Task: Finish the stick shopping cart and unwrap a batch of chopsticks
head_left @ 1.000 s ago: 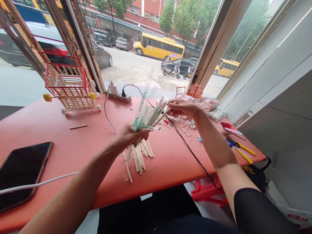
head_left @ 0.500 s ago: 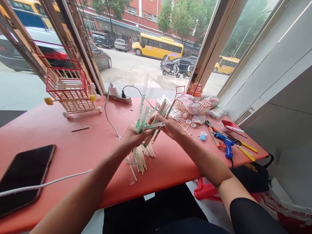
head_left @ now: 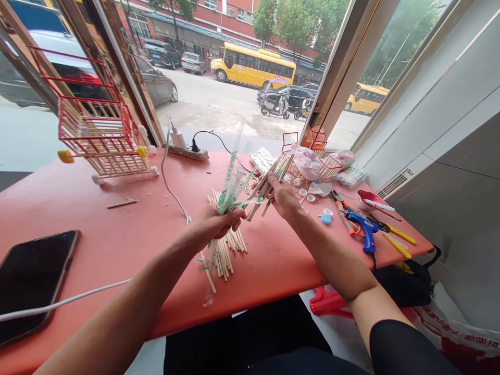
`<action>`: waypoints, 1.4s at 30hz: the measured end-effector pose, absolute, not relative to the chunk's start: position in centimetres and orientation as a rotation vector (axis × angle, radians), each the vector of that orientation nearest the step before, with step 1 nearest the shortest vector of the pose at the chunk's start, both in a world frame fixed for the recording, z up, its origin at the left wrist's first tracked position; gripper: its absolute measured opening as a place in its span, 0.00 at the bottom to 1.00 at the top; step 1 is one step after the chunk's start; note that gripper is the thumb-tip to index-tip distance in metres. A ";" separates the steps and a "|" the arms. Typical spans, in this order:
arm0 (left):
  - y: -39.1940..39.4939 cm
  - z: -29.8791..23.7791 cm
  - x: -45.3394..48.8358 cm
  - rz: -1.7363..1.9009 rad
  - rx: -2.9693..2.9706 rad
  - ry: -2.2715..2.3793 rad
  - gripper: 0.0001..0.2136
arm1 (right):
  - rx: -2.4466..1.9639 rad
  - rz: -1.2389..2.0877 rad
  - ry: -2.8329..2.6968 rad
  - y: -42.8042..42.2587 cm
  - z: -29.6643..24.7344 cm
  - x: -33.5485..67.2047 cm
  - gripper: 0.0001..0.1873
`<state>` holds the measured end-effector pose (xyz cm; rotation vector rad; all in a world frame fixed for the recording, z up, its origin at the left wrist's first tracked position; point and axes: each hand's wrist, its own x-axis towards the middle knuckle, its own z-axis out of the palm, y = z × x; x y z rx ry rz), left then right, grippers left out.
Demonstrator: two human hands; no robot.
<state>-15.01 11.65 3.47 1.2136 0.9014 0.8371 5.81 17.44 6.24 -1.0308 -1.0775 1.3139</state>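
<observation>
My left hand (head_left: 221,223) is closed around a bunch of clear plastic wrappers (head_left: 228,194) with green print, which stick up above the fist. To its right, my right hand (head_left: 286,198) grips a bundle of thin wooden chopsticks (head_left: 282,167), several apparently still in green-printed wrapping. A strip of wrapper stretches between the two hands. Beneath my left hand, a pile of bare chopsticks (head_left: 224,260) lies on the pink table (head_left: 164,291), with a piece of wrapper beside it.
A small red-framed stick cart (head_left: 101,135) stands at the left, above a phone (head_left: 37,284). On the right lie a blue glue gun (head_left: 363,226), pliers (head_left: 341,211), a red bowl (head_left: 371,200) and bottle caps (head_left: 310,198). Behind them is another stick frame (head_left: 330,166). A power strip (head_left: 187,151) sits by the window.
My right hand has moved right with the chopstick bundle, away from my left hand. The left hand keeps the wrappers in nearly the same place. The view has shifted slightly.
</observation>
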 end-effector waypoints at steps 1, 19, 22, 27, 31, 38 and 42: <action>11.5 3.6 -15.0 0.835 1.203 0.894 0.21 | -1.017 1.291 -1.035 17.6 6.4 6.0 0.21; 10.5 4.5 -13.9 0.806 1.396 0.857 0.20 | -0.808 1.126 -0.985 17.0 8.2 6.8 0.29; 10.3 4.4 -13.4 0.822 1.396 0.880 0.19 | -0.852 1.143 -0.992 16.5 8.0 6.1 0.30; 9.9 4.3 -12.7 0.828 1.369 0.876 0.18 | -0.892 1.241 -1.046 15.0 7.2 4.0 0.32; 9.8 4.4 -12.7 0.778 1.297 0.850 0.18 | -0.898 1.304 -1.104 14.6 6.8 3.6 0.33; 10.1 5.3 -14.6 0.643 1.273 0.834 0.23 | -0.845 1.163 -1.076 16.7 8.7 7.3 0.30; 10.1 5.9 -15.1 0.619 1.314 0.807 0.22 | -0.919 1.019 -1.075 17.6 9.3 8.7 0.28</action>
